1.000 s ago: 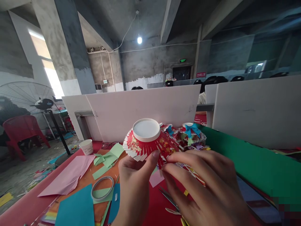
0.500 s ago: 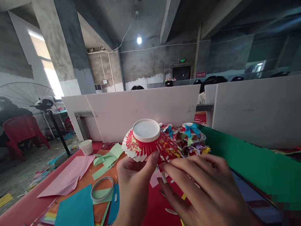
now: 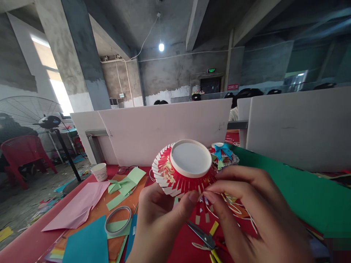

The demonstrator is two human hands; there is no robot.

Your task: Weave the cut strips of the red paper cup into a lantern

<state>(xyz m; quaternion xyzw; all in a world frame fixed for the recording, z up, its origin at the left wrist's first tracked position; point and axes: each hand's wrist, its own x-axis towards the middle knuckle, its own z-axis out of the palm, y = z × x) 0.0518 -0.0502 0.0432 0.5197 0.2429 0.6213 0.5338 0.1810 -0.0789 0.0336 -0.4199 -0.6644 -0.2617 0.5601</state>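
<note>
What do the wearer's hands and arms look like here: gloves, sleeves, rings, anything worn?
Both are bare. The left hand and right hand show no gloves, rings or tape. No watch, band or sleeve cuff shows on the part of either wrist in the frame; the forearms run out at the bottom edge, so anything worn higher up cannot be seen. Fingernails are short and look unpainted.

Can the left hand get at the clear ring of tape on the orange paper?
Probably yes, but the left hand now holds the red slit paper cup; the clear tape ring lies uncovered just left of it.
</note>
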